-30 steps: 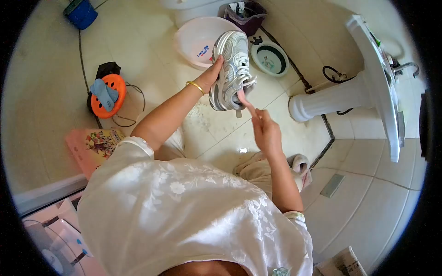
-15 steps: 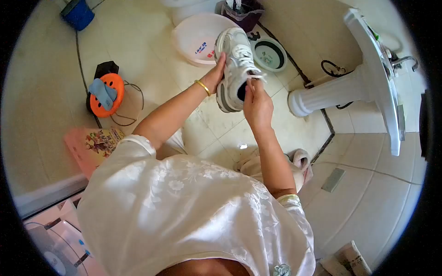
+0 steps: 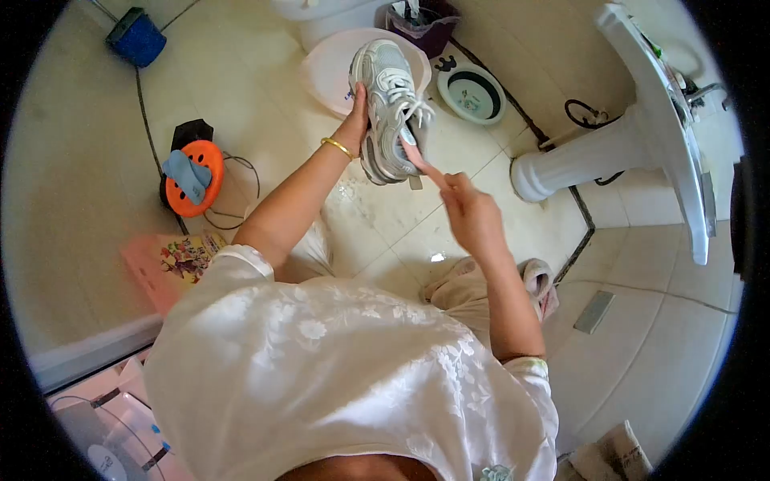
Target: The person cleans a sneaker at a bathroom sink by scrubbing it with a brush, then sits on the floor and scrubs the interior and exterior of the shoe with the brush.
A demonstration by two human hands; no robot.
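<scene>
My left hand is closed around the side of a white and grey lace-up sneaker, holding it in the air with the toe pointing away from me. Its white laces are still threaded and hang loosely over the opening. Between the fingers of my right hand is the end of a narrow pinkish strip, insole-like in shape. The strip's other end lies in the shoe's opening and shows a pale patch. How far it reaches inside is hidden.
Beyond the sneaker stands a pale pink basin, with a smaller white basin to its right. A pedestal sink is on the right. An orange round object with a cord and a pink bag lie to the left.
My right hand has drawn back from the shoe opening, down and to the right, and the pinkish strip now shows between it and the shoe. The sneaker has shifted slightly left.
</scene>
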